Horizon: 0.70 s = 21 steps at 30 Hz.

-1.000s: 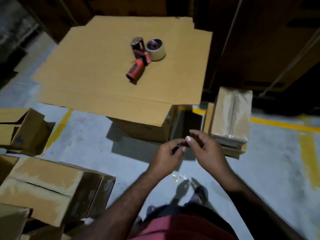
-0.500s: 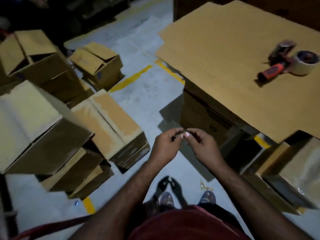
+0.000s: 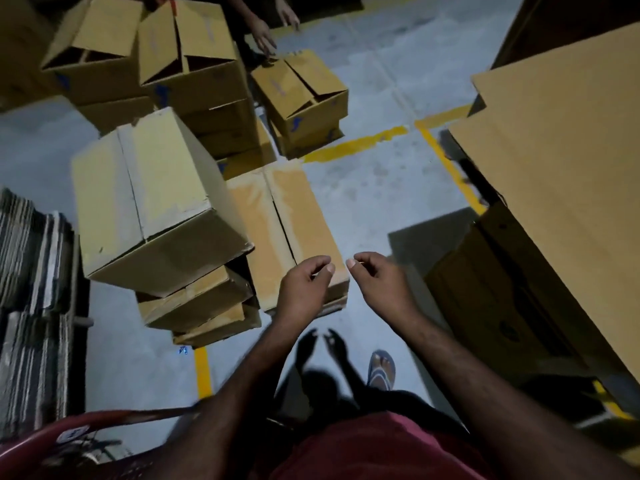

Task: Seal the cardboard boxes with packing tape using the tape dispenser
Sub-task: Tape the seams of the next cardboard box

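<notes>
My left hand [image 3: 304, 285] and my right hand [image 3: 379, 282] hover a short way apart above the near end of a flat closed cardboard box [image 3: 277, 216] on the floor. Both have curled fingers, with the thumb tip near the forefinger. I see nothing between the fingers. A bigger closed box [image 3: 149, 199] sits tilted on a low stack to the left. Open boxes [image 3: 194, 57] with raised flaps stand further back. The tape dispenser is out of view.
A large cardboard sheet [image 3: 571, 161] lies over boxes on the right. Flattened cartons [image 3: 27, 271] are stacked at the far left. Another person's hands [image 3: 266, 36] reach toward a box [image 3: 304, 95] at the top. A red chair [image 3: 69, 431] is at lower left.
My view has swung left, away from the cardboard sheet and the tape dispenser, onto the floor boxes. My hands, which touched at the fingertips, have drawn apart.
</notes>
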Available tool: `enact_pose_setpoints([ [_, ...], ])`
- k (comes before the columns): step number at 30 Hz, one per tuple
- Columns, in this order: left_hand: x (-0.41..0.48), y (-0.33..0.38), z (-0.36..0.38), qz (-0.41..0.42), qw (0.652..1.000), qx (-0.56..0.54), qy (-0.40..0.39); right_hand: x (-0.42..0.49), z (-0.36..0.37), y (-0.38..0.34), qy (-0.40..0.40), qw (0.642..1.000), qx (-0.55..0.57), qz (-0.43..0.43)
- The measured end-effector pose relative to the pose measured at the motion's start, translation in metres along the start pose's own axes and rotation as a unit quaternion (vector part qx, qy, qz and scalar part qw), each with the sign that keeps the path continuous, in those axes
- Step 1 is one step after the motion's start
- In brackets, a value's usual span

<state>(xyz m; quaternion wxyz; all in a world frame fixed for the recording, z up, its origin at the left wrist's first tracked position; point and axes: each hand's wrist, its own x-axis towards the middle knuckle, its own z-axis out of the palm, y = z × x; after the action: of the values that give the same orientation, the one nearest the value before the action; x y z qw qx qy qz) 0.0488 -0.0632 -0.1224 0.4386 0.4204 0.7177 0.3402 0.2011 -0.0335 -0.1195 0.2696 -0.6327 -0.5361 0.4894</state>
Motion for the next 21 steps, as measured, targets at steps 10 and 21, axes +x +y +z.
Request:
enact_pose_setpoints([
  [10,0.095,-0.041,-0.057,-0.138,0.972,-0.106,0.157,0.114,0.067,-0.024,-0.087,0.993,-0.067,0.033],
  [21,0.189,-0.049,-0.199,-0.119,0.938,-0.074,0.317,0.204,0.228,-0.135,-0.187,0.967,-0.128,-0.119],
])
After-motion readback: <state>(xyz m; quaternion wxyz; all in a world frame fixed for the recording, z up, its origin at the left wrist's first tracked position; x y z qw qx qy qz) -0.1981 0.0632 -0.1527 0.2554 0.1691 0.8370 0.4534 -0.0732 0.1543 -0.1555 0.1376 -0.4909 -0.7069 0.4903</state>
